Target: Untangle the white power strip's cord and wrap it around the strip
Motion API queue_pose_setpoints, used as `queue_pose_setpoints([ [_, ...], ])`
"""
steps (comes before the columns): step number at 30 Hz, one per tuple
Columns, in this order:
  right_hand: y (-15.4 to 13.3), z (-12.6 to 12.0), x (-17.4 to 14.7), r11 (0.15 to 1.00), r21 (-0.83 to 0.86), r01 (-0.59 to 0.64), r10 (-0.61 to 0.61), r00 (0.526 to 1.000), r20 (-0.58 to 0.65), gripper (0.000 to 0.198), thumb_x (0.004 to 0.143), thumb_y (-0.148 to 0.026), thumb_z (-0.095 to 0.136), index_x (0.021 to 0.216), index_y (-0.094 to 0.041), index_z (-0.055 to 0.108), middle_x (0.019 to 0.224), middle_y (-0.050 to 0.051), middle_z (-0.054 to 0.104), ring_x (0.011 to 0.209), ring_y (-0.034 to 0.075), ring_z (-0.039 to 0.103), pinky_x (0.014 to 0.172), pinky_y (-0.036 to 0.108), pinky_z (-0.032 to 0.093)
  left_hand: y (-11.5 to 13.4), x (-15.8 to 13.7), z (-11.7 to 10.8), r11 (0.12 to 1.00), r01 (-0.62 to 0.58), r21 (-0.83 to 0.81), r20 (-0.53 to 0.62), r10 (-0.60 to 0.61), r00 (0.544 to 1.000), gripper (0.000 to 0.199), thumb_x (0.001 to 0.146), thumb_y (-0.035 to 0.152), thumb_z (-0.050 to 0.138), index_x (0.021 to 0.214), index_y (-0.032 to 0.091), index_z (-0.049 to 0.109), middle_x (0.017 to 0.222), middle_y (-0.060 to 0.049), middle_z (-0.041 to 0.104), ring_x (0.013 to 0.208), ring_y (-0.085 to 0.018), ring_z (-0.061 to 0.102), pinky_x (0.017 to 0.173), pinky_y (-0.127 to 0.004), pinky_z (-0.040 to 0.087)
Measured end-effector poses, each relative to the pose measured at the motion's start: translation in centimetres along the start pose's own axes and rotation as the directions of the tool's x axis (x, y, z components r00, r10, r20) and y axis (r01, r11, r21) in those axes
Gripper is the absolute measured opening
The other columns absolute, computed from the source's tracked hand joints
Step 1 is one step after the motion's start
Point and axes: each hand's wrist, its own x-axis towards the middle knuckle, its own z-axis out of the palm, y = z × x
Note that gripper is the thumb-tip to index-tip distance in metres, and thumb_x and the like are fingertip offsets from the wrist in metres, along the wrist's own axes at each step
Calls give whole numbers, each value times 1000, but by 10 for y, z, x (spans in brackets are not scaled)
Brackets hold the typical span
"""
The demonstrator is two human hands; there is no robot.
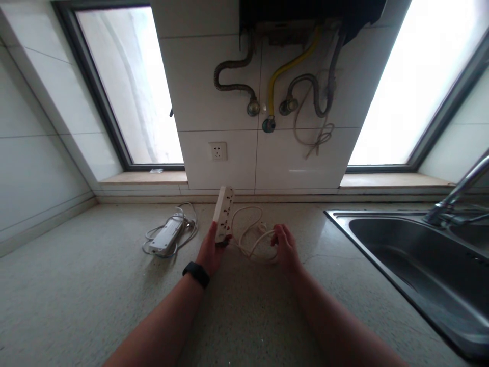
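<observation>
My left hand [211, 251], with a black band on the wrist, grips the near end of a white power strip [223, 212] and holds it tilted up off the counter. Its cream cord [244, 230] loops across the counter to my right hand [285, 247], whose fingers pinch the cord. A second white power strip [166, 236] lies flat to the left with its grey cord coiled around it, apart from both hands.
A speckled counter [114, 285] runs under everything. A steel sink [416, 265] and faucet [458, 196] stand at the right. A wall outlet [218, 151] sits on the tiled wall, below hoses [275, 81] from a heater. Windows flank both sides.
</observation>
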Motion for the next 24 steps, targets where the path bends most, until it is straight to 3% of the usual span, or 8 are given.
queue_pose_setpoints([
  [5, -4, -1, 1, 999, -2, 53, -53, 998, 45, 50, 89, -63, 50, 60, -23, 53, 55, -2, 46, 54, 16, 44, 55, 29, 36, 3, 1, -2, 999, 2, -50, -54, -5, 999, 53, 85, 63, 67, 116, 20, 66, 111, -9, 70, 74, -14, 68, 62, -25, 55],
  [10, -9, -3, -1, 990, -17, 143, -140, 980, 139, 42, 87, -53, 50, 59, -23, 49, 65, -1, 45, 59, 17, 44, 56, 29, 36, 4, -1, -4, 999, -25, -27, 9, 25, 1000, 59, 90, 68, 55, 118, 18, 66, 118, -11, 70, 70, -14, 68, 59, -26, 54],
  [18, -40, -24, -14, 937, -130, 323, -273, 913, 302, 29, 80, -44, 53, 60, -23, 47, 80, 3, 49, 81, 22, 48, 77, 35, 41, 2, -21, -8, 999, -9, -48, 29, 11, 1000, 61, 94, 66, 51, 126, 15, 61, 111, -14, 73, 61, -16, 70, 50, -27, 55],
  [24, -44, -18, -26, 907, -244, 343, -289, 929, 232, 20, 79, -37, 45, 65, -24, 42, 88, 4, 45, 93, 25, 44, 89, 39, 39, 8, -41, 0, 989, -59, -136, -4, 59, 998, 50, 98, 53, 54, 129, 14, 54, 102, -12, 73, 66, -15, 72, 62, -27, 62],
])
